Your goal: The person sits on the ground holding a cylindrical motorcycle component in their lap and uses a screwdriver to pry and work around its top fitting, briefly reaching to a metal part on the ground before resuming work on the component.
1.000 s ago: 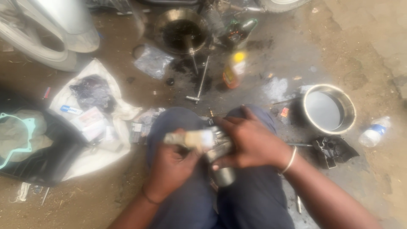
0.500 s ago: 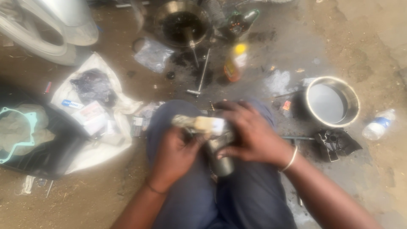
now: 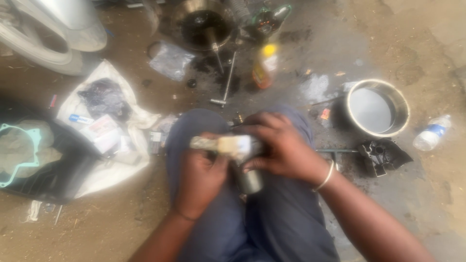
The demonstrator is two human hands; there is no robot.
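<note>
Over the lap, two hands worked: the left hand [image 3: 200, 177] gripped one pale tool [image 3: 221, 144], the right hand [image 3: 281, 145] clasped one grey metal cylinder [image 3: 249, 179]; one steel bowl [image 3: 401, 106] and one plastic bottle [image 3: 431, 133] lay on the floor.

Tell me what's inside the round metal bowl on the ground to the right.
The round metal bowl shows a smooth pale grey surface inside, perhaps liquid or bare bottom; the blur hides which. No loose parts show in it. Its near wall covers part of the inside.

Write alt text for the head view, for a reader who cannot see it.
Two bare hands, left hand and right hand, grip a blurred metal part over the person's lap. On the oily ground beyond lie a round metal bowl, a plastic bottle and a white sack.
</note>
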